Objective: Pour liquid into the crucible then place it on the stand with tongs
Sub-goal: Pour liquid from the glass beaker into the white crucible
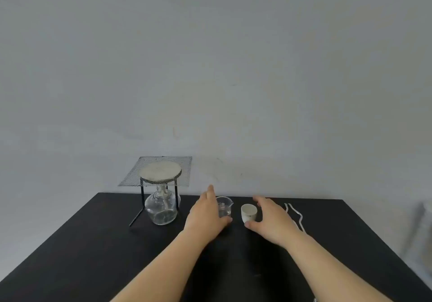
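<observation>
Head view, one frame. A black table [93, 243] stands against a grey wall [210, 68]. The left hand [205, 210] is spread wide, thumb low and fingers raised, cupped around the left side of a small glass beaker [225, 207]; whether skin touches glass cannot be told. The beaker stands upright at 3 o'clock from that palm and holds a little clear liquid. The right hand [271, 220] is likewise open wide, gripping nothing. The white crucible [248, 213] stands upright on the table at 9 o'clock from the right palm, between its thumb and fingers, just beside the beaker. The tongs [295, 216] lie flat at 3 o'clock from the right hand, partly hidden by it. The stand [159, 180], carrying wire gauze with a round pad, sits at 9 o'clock from the left hand, over a glass burner [161, 208].
</observation>
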{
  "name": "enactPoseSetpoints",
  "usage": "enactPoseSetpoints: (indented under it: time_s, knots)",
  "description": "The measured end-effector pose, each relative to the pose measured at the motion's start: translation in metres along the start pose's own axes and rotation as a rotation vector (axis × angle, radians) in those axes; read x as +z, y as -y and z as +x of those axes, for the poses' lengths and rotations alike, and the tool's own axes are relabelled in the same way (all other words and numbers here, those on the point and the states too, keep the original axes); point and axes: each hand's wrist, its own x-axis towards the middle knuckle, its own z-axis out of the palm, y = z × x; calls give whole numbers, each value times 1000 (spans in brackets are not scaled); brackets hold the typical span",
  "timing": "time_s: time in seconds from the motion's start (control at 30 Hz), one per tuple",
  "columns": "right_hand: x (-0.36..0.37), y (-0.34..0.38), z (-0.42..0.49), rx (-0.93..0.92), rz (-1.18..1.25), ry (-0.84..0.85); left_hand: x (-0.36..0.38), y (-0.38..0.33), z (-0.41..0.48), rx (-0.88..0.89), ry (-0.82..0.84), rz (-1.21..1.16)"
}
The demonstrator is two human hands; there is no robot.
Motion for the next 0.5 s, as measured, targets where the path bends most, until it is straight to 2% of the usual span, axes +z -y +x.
enactPoseSetpoints:
  time_s: [0.13,0.5]
  knots:
    - [10,-2,8,9,35,5,8,10,9,-114,34,-177]
    - [23,-7,22,-10,58,-53,22,25,20,-144,24,-390]
